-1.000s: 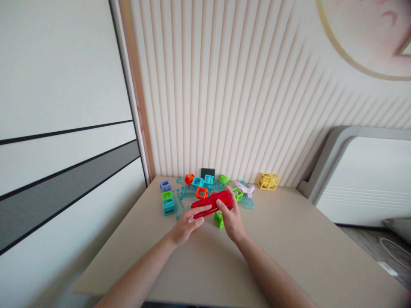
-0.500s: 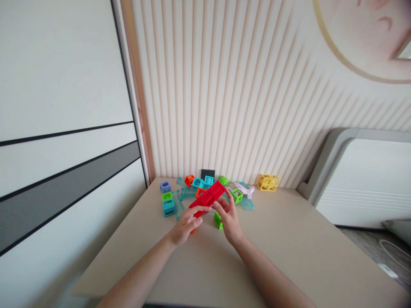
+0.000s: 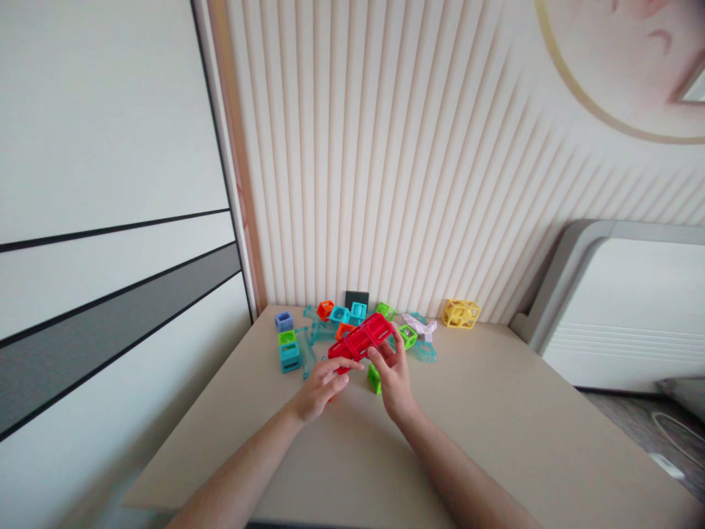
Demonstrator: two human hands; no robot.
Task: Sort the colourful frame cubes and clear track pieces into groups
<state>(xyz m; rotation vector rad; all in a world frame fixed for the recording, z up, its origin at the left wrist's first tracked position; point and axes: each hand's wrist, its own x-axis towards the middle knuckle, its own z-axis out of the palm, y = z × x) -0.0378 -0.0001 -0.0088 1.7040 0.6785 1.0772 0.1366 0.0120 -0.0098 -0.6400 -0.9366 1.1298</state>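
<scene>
A long red plastic toy block (image 3: 362, 339) with open framed sides is held tilted above the table, its right end higher. My left hand (image 3: 324, 386) grips the lower left end between thumb and fingers. My right hand (image 3: 393, 373) holds the right end, thumb in front and fingers behind. Just beneath the hands, a green block (image 3: 375, 379) stands on the table. A small orange piece by my left hand is mostly hidden. Behind the red block, an orange block (image 3: 344, 330) is partly covered.
Across the back of the beige table (image 3: 485, 411) lie blue blocks (image 3: 339, 314), a green block (image 3: 407, 336), clear teal pieces (image 3: 306, 353) and a pale lilac piece (image 3: 419, 326). Blocks stand at left, including a teal one (image 3: 289, 357). A yellow frame block (image 3: 461, 314) sits by the ribbed wall.
The red block has been rolled slightly in my hands, so its open framed side shows more, and its right end has shifted a little right. The other blocks stay put.
</scene>
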